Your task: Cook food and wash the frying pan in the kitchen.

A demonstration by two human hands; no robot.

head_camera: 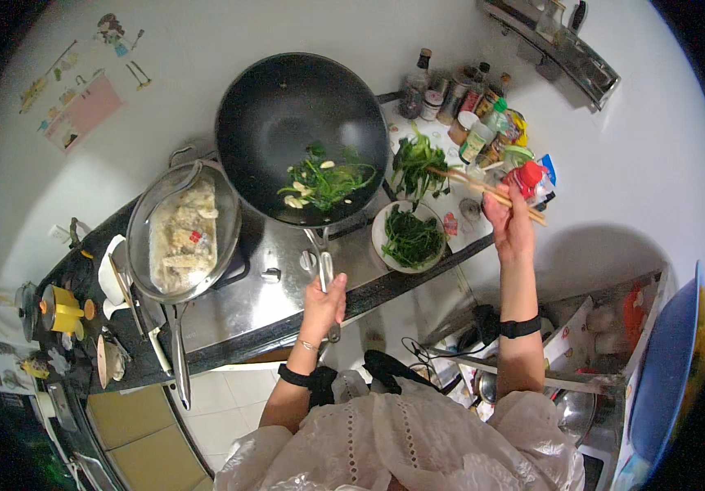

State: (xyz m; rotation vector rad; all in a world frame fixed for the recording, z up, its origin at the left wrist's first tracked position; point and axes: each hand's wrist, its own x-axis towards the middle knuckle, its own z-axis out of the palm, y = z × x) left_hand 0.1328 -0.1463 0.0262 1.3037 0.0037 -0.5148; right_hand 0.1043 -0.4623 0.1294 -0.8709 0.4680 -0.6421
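Note:
My left hand [326,299] is wrapped around the metal handle [326,270] of a black wok [291,110]. Cooked leafy greens [331,184] with pale garlic pieces lie in the wok's near part. In my right hand [507,218] is a pair of wooden chopsticks [481,188]. Their tips meet a clump of greens [417,162] that appears to hang between the wok and the seasoning bottles. Just below that clump, a white bowl [378,242] holds more dark greens [413,236].
Left of the wok, a glass-lidded pan [134,245] with whitish food covers part of the steel stove [272,313]. Seasoning bottles [417,86] and a red-capped container [529,177] crowd the back right. A metal wall shelf [558,52] juts out above them. A cleaver-like utensil [159,350] lies at left.

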